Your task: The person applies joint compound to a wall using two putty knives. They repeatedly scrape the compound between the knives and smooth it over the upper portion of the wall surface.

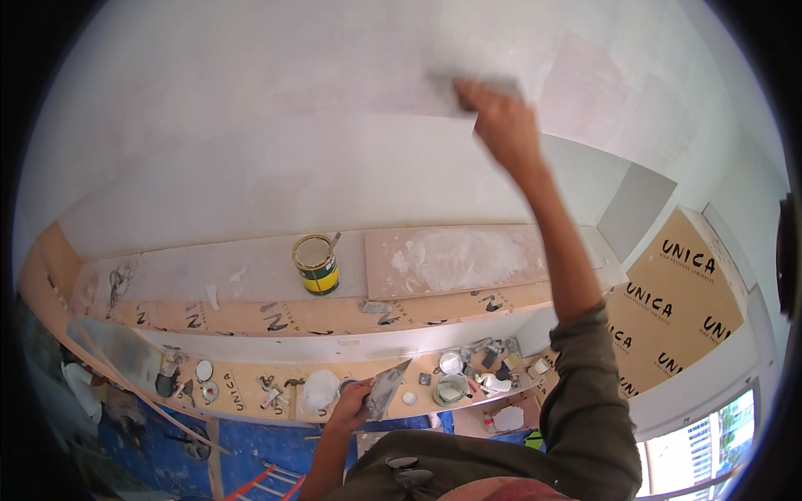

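Observation:
My right hand (508,125) is raised against the white wall (317,67), its fingers closed round a flat-bladed scraper (447,83). Motion blurs the blade, which lies along the wall beside a pinkish patch (585,79). Lower down, above the lower counter, my left hand (351,405) grips a wide putty knife (387,390) with its blade tilted up and smeared with grey-white filler. A yellow and green paint can (316,265) stands open on the upper ledge, a stick or handle leaning out of it. To its right lies a board (459,260) covered in white smears.
The lower counter (251,407) carries a hammer (292,397), a white bag (321,390), tubs (451,388) and several loose tools. Printed brown covering (681,292) wraps a panel at right. An orange ladder (266,482) stands over blue sheeting (251,442). Another person (82,388) is at far left.

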